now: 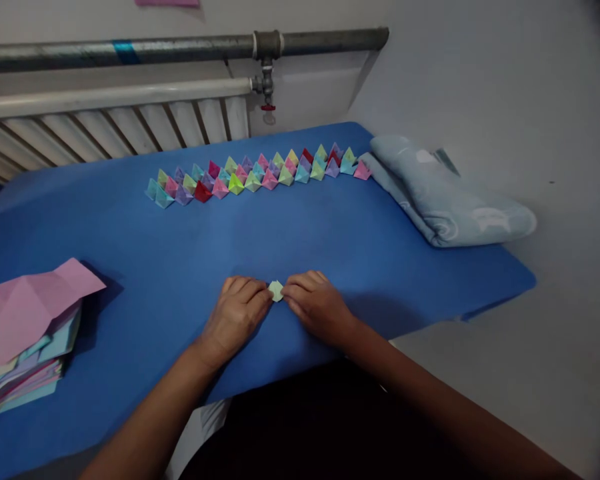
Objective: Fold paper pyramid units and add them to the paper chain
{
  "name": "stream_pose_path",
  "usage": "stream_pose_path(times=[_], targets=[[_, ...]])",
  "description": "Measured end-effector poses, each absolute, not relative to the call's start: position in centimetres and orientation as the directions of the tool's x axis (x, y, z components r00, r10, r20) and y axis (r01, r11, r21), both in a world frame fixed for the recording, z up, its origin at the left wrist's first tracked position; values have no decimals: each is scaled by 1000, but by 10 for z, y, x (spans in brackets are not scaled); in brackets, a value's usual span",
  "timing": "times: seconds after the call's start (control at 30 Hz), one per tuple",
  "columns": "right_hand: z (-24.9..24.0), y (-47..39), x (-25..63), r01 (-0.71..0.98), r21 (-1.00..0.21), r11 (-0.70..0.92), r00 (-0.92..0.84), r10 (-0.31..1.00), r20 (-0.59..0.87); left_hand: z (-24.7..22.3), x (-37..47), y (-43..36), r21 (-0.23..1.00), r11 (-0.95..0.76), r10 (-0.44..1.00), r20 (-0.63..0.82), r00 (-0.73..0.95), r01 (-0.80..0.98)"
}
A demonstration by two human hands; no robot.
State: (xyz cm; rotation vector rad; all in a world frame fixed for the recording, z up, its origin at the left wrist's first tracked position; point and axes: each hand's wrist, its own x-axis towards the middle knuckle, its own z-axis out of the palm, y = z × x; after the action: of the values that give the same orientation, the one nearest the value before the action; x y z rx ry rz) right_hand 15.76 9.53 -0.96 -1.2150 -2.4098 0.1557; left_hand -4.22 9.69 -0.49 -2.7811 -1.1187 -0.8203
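Pale-green paper piece (277, 291) being held between fingertips of both hands; left edge being pinched by left hand (234, 313), right edge by right hand (321, 309), fingers nearly closed; neither hand being seen nearer; long axis being obscured, cannot tell.

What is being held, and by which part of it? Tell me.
A small pale green paper piece, held by its opposite side edges between the left hand and right hand.
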Motion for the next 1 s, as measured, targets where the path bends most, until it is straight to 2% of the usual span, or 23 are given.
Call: stream_pose_path(times=[0.17, 0.43, 0.63, 1.0], targets=[[-11, 97, 158, 739, -330, 587, -505, 808, 305, -3, -41, 95, 147, -718, 655, 476, 587, 681], [-9, 98, 154, 749, -457, 480, -413, 877, 245, -5, -36, 97, 334, -560, 822, 338, 459, 758], [-9, 98, 160, 665, -564, 490, -403, 871, 281, -5, -34, 99, 424, -499, 866, 280, 415, 755], [-4, 98, 152, 716, -546, 435, -371, 900, 230, -1, -33, 99, 458, -449, 893, 229, 386, 767]])
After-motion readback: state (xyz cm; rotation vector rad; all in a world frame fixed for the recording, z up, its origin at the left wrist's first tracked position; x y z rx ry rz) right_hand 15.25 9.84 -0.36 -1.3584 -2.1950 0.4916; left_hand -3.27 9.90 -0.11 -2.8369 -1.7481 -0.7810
